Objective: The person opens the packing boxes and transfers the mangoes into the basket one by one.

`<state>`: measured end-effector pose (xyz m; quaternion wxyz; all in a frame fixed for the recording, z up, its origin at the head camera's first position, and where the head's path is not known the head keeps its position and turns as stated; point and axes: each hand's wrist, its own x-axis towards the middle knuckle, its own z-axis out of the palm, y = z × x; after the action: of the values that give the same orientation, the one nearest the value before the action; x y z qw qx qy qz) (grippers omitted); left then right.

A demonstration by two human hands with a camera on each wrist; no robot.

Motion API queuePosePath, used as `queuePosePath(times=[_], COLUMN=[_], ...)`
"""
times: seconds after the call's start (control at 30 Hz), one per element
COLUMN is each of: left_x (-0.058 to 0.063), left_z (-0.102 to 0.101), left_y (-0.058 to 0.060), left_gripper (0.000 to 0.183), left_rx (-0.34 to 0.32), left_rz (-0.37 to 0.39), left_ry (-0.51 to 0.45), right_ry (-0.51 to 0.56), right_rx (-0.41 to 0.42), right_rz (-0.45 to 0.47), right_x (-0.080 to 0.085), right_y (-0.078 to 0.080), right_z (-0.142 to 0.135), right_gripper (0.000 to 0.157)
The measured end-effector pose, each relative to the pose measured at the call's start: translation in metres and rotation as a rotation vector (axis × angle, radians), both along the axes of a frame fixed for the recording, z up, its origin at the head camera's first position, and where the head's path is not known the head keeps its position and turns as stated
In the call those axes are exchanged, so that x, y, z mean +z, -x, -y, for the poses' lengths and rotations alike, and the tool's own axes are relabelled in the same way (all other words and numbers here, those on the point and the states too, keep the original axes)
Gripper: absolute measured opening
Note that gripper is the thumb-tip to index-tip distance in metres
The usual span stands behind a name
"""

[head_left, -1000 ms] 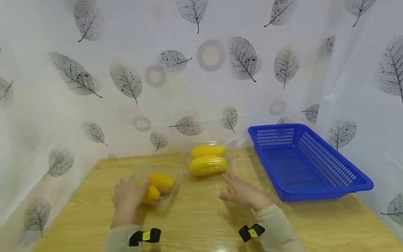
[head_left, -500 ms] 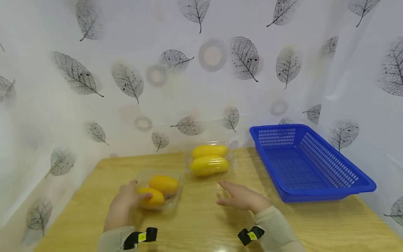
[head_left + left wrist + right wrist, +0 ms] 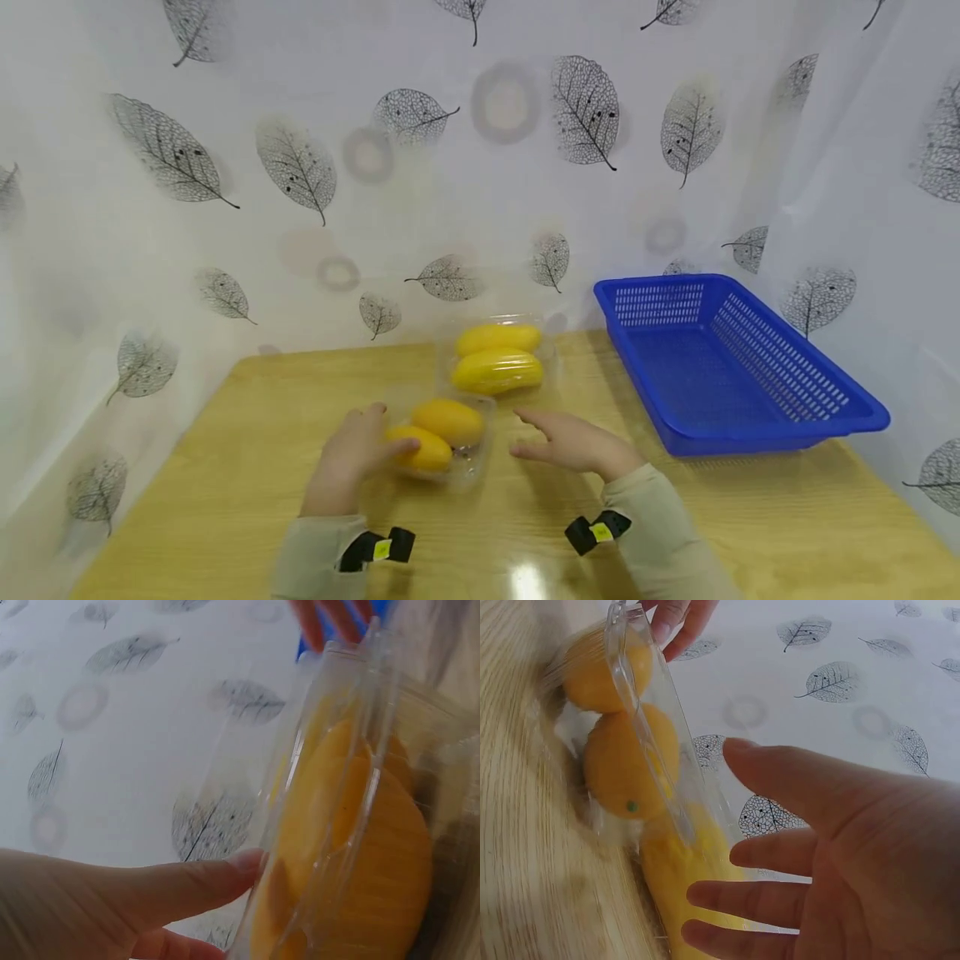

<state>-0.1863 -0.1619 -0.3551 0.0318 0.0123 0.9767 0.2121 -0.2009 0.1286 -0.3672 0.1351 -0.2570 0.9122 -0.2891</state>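
We had both sleeved forearms (image 3: 667,533) at the head view's bottom edge, left hand (image 3: 354,452) left of centre with thumb straight, right hand (image 3: 581,446) right of centre, thumb and fingers apart.

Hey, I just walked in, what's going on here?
Someone is handling boxed fruit at a table. Their left-hand grip touches the left end of a clear box holding two orange fruits. Their right-hand grip hangs open off the box's other end, with a gap between. Just behind is a second clear box with two yellow fruits. A blue basket stands to the right.
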Motion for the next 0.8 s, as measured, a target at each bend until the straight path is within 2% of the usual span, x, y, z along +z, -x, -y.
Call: queuePosePath(times=[0.17,0.27,0.47,0.6,0.8], left_x=[-0.002,-0.006,-0.018,-0.021,-0.023], left_z=[-0.023,-0.036,-0.056,-0.065,-0.066], left_y=[0.004,0.003,0.004,0.004,0.006], left_gripper=[0.076,0.074,0.065,0.061,0.054], left_rx=[0.007,-0.004,-0.033,-0.053,-0.108], left_rz=[-0.028,-0.031,-0.095,-0.128,-0.158], left_ry=[0.039,0.028,-0.014,-0.048,-0.110], right_ry=[0.038,0.048,0.037,0.038,0.096], right_rx=[-0.007,-0.011,-0.109,-0.158,-0.179], right_rz=[0.002,0.017,-0.015,-0.022,-0.007], right_x=[0.004,0.002,-0.003,-0.004,-0.008], right_y=[0.006,0.005,0.006,0.009,0.016], right_z=[-0.001,-0.003,-0.011,-0.016,-0.020], right_gripper=[0.064,0.066,0.068,0.069,0.071])
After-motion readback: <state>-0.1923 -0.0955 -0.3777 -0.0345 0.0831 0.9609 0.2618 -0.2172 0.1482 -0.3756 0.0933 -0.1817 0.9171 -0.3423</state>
